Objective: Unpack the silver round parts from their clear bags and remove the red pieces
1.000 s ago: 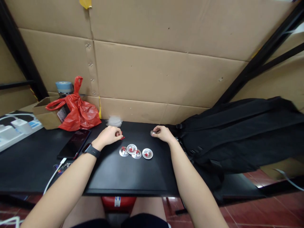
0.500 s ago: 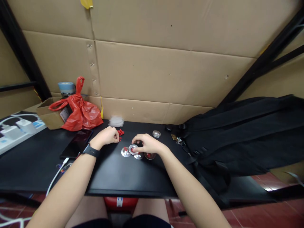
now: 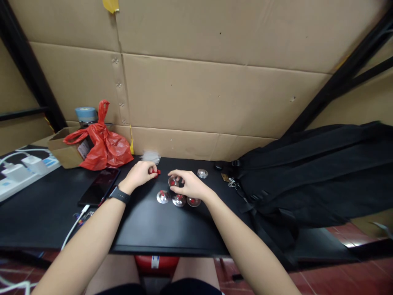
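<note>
My right hand (image 3: 190, 184) is closed round the edge of a small silver finger cymbal (image 3: 172, 181), a domed disc with red cord at its middle. Just below it on the black table lie similar cymbals: one on the left (image 3: 163, 197), one in the middle (image 3: 179, 200) and one on the right (image 3: 194, 202), partly under my right hand. My left hand (image 3: 141, 173), wearing a dark watch (image 3: 120, 195), pinches at a small heap of red cord loops (image 3: 158, 173). Its fingertips partly hide the loops. Another silver disc (image 3: 202, 173), without visible red, rests farther back.
A clear plastic bag (image 3: 150, 157) lies against the cardboard wall. To the left are a phone (image 3: 101, 186), a red plastic bag (image 3: 107, 147), a cardboard box (image 3: 66, 153) and a power strip (image 3: 18, 178). Keys (image 3: 233, 183) and a black backpack (image 3: 313, 176) occupy the right.
My right hand has moved the held cymbal slightly away from me, off the others, uncovering the middle one. My left fingers have shifted onto the red loops.
</note>
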`<control>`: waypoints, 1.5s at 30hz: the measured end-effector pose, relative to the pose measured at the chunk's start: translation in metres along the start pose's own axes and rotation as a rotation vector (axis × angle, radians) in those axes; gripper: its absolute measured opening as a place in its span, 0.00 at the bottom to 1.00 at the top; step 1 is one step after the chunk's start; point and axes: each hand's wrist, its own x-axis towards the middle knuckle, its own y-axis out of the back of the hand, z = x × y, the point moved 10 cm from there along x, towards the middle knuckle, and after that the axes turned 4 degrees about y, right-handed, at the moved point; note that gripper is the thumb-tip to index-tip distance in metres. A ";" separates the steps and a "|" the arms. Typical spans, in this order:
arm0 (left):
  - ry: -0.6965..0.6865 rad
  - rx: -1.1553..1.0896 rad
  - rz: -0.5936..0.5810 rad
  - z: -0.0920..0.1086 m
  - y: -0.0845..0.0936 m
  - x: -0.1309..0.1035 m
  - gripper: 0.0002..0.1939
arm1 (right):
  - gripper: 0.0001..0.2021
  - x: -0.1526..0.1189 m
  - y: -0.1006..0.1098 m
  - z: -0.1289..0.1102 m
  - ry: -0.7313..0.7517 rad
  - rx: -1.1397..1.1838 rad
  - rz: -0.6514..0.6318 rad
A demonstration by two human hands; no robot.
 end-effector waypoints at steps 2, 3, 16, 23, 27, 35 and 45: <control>-0.008 -0.134 -0.048 0.011 -0.005 -0.001 0.07 | 0.19 0.002 0.013 0.008 -0.050 0.148 0.156; -0.016 -0.199 -0.080 0.017 -0.009 -0.003 0.09 | 0.19 0.002 0.018 0.013 -0.079 0.244 0.237; -0.047 -0.441 0.177 0.050 -0.003 -0.012 0.08 | 0.22 0.001 0.006 0.030 -0.169 0.683 0.406; -0.043 -0.407 0.179 0.053 -0.007 -0.014 0.04 | 0.23 -0.001 0.001 0.027 -0.165 0.654 0.384; -0.067 -0.297 0.187 0.054 -0.004 -0.013 0.05 | 0.23 0.001 -0.002 0.027 -0.156 0.665 0.380; 0.052 0.055 0.164 0.001 0.016 -0.004 0.06 | 0.16 -0.014 0.065 0.071 -0.212 0.191 0.559; 0.120 0.142 0.050 -0.031 0.001 0.001 0.06 | 0.13 -0.048 0.097 0.145 -0.497 -0.280 0.319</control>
